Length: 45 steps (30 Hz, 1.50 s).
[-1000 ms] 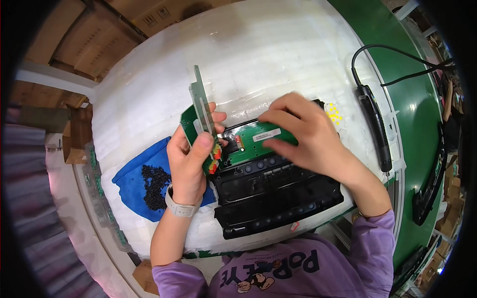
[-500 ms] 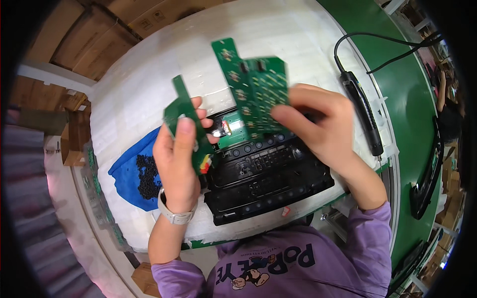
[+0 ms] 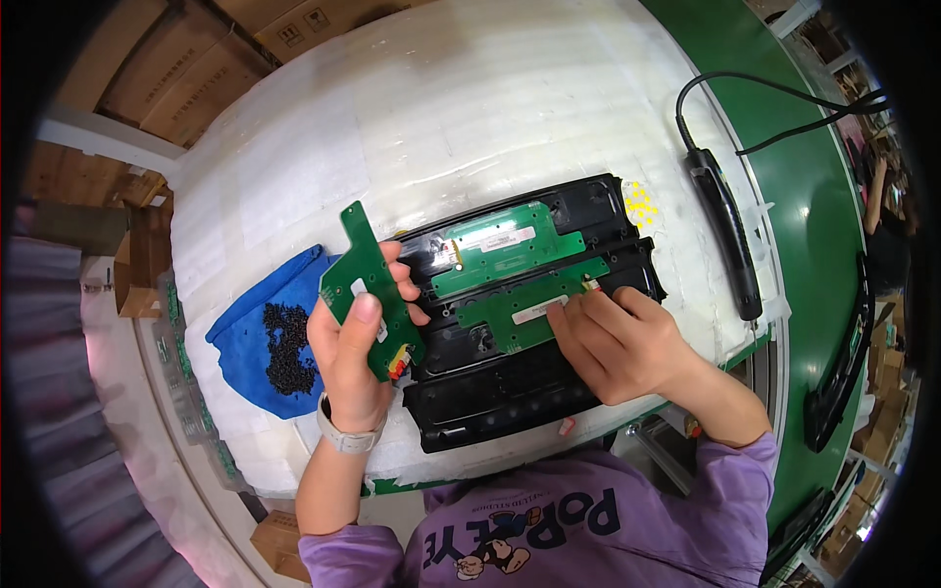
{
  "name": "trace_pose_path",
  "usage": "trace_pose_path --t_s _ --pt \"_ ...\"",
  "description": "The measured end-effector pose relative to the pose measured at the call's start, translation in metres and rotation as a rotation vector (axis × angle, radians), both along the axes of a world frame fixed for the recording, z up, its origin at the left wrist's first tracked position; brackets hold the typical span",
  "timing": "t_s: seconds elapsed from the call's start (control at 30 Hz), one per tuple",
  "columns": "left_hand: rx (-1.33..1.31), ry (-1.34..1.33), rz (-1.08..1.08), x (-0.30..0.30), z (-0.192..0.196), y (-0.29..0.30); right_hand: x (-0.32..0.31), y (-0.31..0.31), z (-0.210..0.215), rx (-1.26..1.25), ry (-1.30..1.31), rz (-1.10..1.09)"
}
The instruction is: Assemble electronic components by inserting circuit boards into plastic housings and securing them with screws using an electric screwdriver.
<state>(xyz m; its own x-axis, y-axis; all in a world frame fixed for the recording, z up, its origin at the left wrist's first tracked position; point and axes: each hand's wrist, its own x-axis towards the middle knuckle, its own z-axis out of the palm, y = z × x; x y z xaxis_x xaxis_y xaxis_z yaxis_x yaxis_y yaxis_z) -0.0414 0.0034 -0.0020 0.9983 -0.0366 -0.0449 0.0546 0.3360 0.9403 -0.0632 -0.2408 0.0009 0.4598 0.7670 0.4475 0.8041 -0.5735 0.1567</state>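
Green circuit board (image 3: 371, 290): narrow, irregular strip with a long tab at its top, white label patches and a red-and-yellow part at the lower end; held upright in the left hand (image 3: 351, 363), fingers wrapped around it, above the black plastic housing (image 3: 510, 387) on the white foam-covered table (image 3: 441, 118). Right hand (image 3: 618, 343): fingers pressed flat on a second green board (image 3: 524, 318) seated in the housing. Blue cloth (image 3: 250, 338) with black granules lies left

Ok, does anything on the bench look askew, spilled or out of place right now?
Nothing looks damaged or spilled. Two green circuit boards lie flat in the black housing, the right hand pressing the lower one. The left hand holds a third board off it. The black bits stay on the blue cloth.
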Motion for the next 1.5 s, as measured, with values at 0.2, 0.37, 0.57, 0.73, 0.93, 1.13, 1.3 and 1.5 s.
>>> trace_pose_path --t_s 0.2,0.37,0.57,0.73,0.93,1.13,1.3,1.5 --pt "0.027 0.060 -0.038 0.002 -0.003 -0.002 0.005 0.001 -0.006 0.035 0.224 -0.050" --pt "0.047 0.062 -0.049 0.003 -0.004 -0.003 0.014 0.000 -0.003 0.135 0.472 -0.061" --pt "0.052 0.059 -0.059 0.002 -0.004 -0.004 0.017 0.004 -0.008 0.313 0.548 0.005" --pt "0.079 0.065 -0.064 0.001 -0.003 -0.004 0.013 0.010 -0.007 0.335 0.491 -0.051" --pt "0.083 -0.122 0.003 -0.009 0.008 -0.017 0.008 0.034 0.018 0.581 0.578 0.058" --pt "0.680 -0.368 -0.216 -0.017 0.020 -0.018 0.010 0.062 0.038 0.561 0.069 0.103" --pt "0.513 -0.160 -0.406 -0.026 0.020 -0.023 -0.011 0.052 0.036 0.269 0.367 -0.023" --pt "0.329 -0.096 -0.405 -0.036 0.031 -0.016 -0.031 0.012 0.029 0.420 0.743 -0.110"
